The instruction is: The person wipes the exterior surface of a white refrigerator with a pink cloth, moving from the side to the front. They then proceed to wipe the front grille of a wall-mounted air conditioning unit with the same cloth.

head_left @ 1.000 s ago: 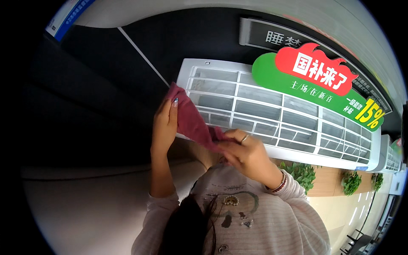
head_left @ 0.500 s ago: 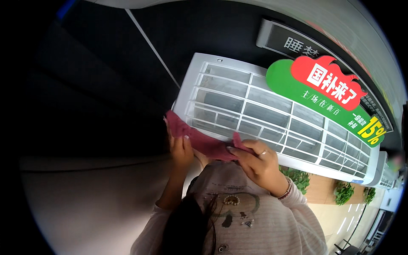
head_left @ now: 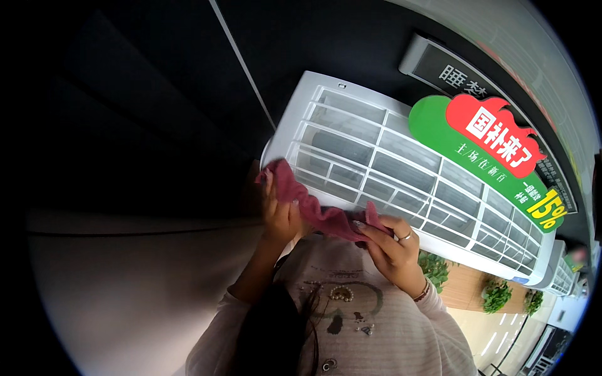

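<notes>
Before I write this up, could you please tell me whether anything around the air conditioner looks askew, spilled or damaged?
Nothing looks spilled or damaged. The white air conditioner slants across the picture, though the camera's angle may explain that; the pink cloth is bunched between the left hand and right hand.

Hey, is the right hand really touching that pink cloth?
Touching. The head view shows the right hand gripping the pink cloth near one end, fingertips right against the fabric.

2 hands (head_left: 280, 219) (head_left: 399, 252), 1 cloth (head_left: 329, 219), 3 plants (head_left: 434, 271) (head_left: 496, 296) (head_left: 533, 302)
</notes>
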`<action>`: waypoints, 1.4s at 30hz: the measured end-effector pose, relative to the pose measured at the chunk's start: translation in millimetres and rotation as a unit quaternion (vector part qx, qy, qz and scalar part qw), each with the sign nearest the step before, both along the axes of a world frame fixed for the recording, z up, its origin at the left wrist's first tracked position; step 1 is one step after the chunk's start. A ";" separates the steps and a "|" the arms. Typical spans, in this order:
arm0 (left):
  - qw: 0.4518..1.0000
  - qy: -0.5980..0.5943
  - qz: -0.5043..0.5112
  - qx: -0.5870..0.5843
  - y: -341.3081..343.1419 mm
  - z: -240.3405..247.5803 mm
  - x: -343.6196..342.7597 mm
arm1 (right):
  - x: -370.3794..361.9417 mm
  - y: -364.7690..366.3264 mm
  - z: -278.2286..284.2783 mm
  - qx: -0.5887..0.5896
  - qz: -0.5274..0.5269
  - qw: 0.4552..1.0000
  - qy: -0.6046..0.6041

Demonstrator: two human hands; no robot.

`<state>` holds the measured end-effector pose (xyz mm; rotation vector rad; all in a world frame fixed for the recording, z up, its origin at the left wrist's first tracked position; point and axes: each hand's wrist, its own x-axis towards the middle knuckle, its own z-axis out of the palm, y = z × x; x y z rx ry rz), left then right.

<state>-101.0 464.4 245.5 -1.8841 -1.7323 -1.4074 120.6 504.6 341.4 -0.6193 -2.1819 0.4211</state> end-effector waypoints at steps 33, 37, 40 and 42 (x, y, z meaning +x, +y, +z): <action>0.999 0.037 -0.016 -0.030 2.8 48.8 -28.7 | -20.5 8.3 8.0 0.010 -0.025 0.999 -0.037; 0.999 0.018 0.005 -0.035 2.7 46.0 -28.8 | -6.1 8.7 13.0 0.008 -0.049 0.998 -0.028; 0.999 -0.022 0.016 -0.043 13.5 55.8 -23.3 | -6.8 16.2 15.6 0.024 -0.104 0.994 0.011; 0.998 0.014 0.020 -0.054 21.4 63.4 -21.2 | -10.5 25.1 13.7 0.034 -0.126 0.991 0.021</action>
